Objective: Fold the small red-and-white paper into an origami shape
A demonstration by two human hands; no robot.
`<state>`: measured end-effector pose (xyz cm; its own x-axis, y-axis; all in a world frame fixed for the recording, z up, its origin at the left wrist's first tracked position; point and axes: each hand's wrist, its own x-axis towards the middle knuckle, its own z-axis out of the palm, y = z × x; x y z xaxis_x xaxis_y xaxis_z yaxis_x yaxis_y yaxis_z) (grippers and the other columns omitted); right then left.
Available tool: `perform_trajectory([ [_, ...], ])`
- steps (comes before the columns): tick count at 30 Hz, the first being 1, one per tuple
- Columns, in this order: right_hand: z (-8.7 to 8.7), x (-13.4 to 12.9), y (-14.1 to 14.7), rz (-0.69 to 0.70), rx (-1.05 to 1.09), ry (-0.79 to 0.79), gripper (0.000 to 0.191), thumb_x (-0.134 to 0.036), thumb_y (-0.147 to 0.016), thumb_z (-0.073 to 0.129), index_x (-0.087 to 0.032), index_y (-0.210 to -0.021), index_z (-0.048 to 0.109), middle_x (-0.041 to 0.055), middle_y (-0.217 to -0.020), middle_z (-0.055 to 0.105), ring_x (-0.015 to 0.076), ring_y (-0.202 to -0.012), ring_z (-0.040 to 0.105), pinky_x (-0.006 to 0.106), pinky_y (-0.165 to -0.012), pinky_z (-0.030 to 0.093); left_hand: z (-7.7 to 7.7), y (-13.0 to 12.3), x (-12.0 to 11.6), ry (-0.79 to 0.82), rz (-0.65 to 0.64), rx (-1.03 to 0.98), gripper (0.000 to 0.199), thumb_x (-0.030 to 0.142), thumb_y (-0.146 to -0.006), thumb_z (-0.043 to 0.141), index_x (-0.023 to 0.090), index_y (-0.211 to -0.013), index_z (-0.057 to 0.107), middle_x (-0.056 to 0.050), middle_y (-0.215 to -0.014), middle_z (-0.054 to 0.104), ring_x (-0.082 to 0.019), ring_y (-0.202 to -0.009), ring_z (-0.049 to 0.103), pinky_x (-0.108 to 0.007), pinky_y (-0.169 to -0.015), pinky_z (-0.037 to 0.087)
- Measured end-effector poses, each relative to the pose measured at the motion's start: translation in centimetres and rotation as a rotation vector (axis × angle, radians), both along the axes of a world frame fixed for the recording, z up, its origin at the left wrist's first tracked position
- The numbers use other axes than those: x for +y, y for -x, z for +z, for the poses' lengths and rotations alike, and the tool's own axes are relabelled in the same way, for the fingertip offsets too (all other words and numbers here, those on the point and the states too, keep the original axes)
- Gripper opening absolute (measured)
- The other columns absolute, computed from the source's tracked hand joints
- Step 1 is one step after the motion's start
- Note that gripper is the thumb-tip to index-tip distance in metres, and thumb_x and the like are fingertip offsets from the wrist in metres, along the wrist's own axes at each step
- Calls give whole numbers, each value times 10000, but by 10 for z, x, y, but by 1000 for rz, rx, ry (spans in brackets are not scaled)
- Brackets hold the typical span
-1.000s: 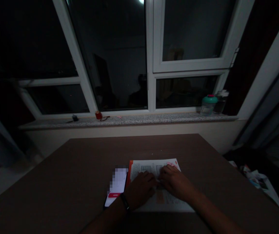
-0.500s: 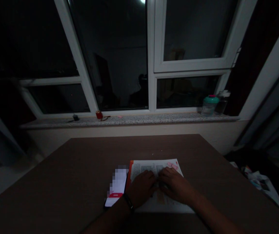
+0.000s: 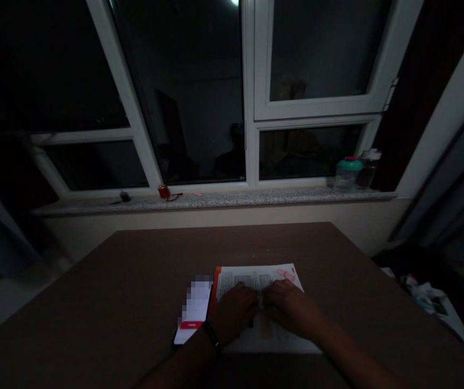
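Note:
A printed page of a book or booklet [image 3: 272, 344] with an orange left edge lies on the brown table. Over its middle, my left hand [image 3: 238, 308], with a dark band on the wrist, has its fingers curled inward. My right hand [image 3: 286, 302] faces it from the other side, fingers bent and pressed together. The fingertips of both hands almost meet; whatever is between them is too dark and small to make out. Small pink pieces [image 3: 286, 275] lie on the page's upper right, just beyond my right fingers. Against the book's left side rests a lit phone [image 3: 197, 305].
Brown table [image 3: 114, 302] surrounds the book. Behind it runs a speckled stone sill [image 3: 224, 201] with a small red object [image 3: 163, 191], a small dark bottle-like item [image 3: 125, 196] and a teal-lidded bottle [image 3: 348, 173]. Papers [image 3: 430, 300] lie beyond the table's right edge.
Both hands stay over the middle of the page, with only slight shifts of the fingers. The view has moved very slightly; book, phone and pink pieces keep their places.

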<state>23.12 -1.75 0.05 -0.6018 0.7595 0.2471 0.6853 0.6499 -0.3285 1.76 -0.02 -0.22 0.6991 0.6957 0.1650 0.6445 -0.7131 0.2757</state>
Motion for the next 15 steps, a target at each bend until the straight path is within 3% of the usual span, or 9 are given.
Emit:
perform_trajectory([
  [6,-11,7,3,-45,121,46,64,-207,-904,607,-213,-893,670,32,-949,668,203,-940,581,324,-844,399,-12,1,5,25,7,-113,78,143,-944,566,174,-888,612,-22,-928,647,-201,-912,550,-298,-832,413],
  [15,-24,16,7,-155,369,118,74,-131,-828,667,-195,-795,654,25,-861,598,191,-874,559,287,-778,422,-16,-2,13,124,176,-238,67,194,-908,606,202,-948,659,-6,-935,674,-190,-909,603,-286,-814,430],
])
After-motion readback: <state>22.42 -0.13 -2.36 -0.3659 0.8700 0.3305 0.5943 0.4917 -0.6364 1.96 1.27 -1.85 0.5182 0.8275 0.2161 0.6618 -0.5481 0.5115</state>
